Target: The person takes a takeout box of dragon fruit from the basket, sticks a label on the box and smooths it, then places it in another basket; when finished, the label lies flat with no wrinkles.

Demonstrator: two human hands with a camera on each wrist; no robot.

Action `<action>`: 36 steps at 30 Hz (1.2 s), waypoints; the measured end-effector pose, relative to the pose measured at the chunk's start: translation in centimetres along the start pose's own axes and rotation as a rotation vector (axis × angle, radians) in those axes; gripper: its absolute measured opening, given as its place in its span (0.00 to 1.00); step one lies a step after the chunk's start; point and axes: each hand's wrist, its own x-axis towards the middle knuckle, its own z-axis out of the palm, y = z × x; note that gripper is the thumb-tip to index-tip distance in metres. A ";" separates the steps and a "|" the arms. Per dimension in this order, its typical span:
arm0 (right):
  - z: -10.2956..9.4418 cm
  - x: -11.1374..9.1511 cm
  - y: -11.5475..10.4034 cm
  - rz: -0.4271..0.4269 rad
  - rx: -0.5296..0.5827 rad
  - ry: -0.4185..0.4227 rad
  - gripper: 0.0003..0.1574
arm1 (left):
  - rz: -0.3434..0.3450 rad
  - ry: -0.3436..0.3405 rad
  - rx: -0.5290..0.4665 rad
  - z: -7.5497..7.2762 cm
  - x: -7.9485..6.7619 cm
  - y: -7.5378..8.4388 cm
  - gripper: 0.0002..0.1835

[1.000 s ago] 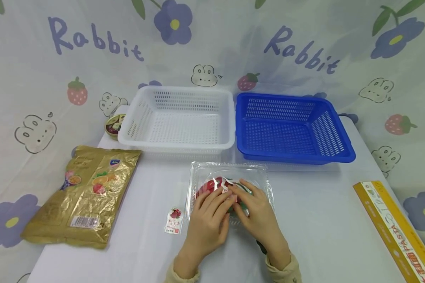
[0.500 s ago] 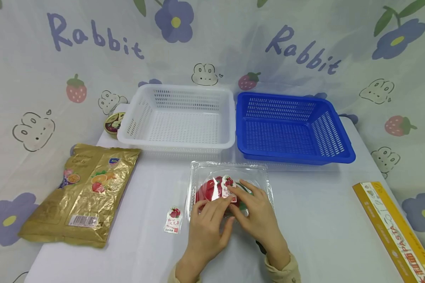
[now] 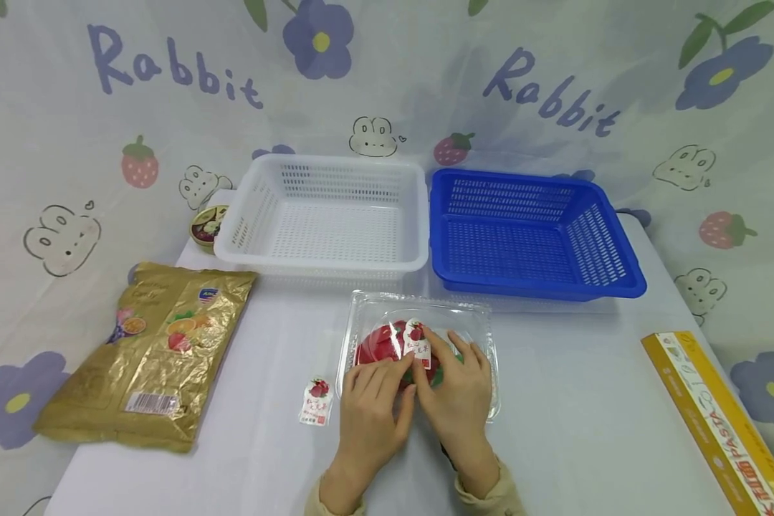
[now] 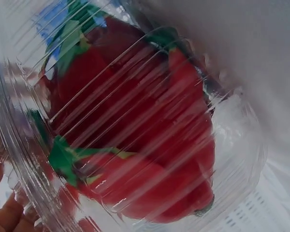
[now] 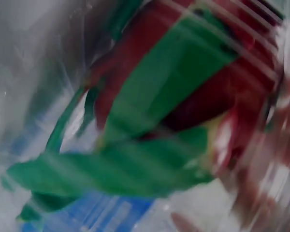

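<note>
Atop one clear box [image 3: 469,315], left hand [image 3: 370,410] and right hand [image 3: 459,394] touch one label [image 3: 416,340], relaxed, apparently gripping nothing.

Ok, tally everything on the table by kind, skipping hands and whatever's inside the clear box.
Baskets: 2 (white basket, blue basket)
Labels: 2 (lid label, table label)
Clear box: 1
Candy bag: 1
Pasta box: 1
Round tub: 1
Total: 8

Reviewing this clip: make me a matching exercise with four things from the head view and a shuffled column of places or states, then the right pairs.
Things
1. clear box
2. loose label
3. blue basket
4. gold bag

Places and states
A. barcode showing
B. right of the white basket
C. partly under the left hand and right hand
D. between gold bag and clear box

Pairs: 1-C, 2-D, 3-B, 4-A
</note>
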 end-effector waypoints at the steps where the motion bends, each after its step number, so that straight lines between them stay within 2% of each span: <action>1: 0.1 0.0 -0.1 0.008 -0.005 0.008 0.29 | -0.001 0.005 -0.002 0.0 0.0 0.0 0.16; 9: 0.4 -0.2 -0.6 0.054 -0.065 0.026 0.35 | 0.007 0.040 0.009 0.1 0.0 0.0 0.15; 12: 0.3 -0.3 -0.6 0.068 -0.061 0.004 0.34 | 0.012 0.056 0.016 0.1 0.0 0.0 0.15; 16: -0.1 -0.5 -0.3 0.072 -0.027 -0.015 0.32 | 0.001 0.039 0.039 0.3 0.0 0.2 0.14; 23: -0.4 -0.7 0.3 0.020 0.013 -0.016 0.18 | -0.056 -0.026 0.145 0.6 -0.1 0.6 0.16; 26: -0.5 -0.8 0.4 0.004 -0.011 -0.042 0.14 | -0.093 -0.091 0.204 0.5 0.0 0.8 0.17; 31: -0.8 -0.6 0.4 0.022 -0.085 -0.135 0.18 | -0.158 -0.223 0.325 0.4 1.1 1.4 0.24; 36: -1.1 -0.2 0.2 0.053 -0.152 -0.267 0.26 | -0.229 -0.303 0.397 0.5 2.6 1.8 0.26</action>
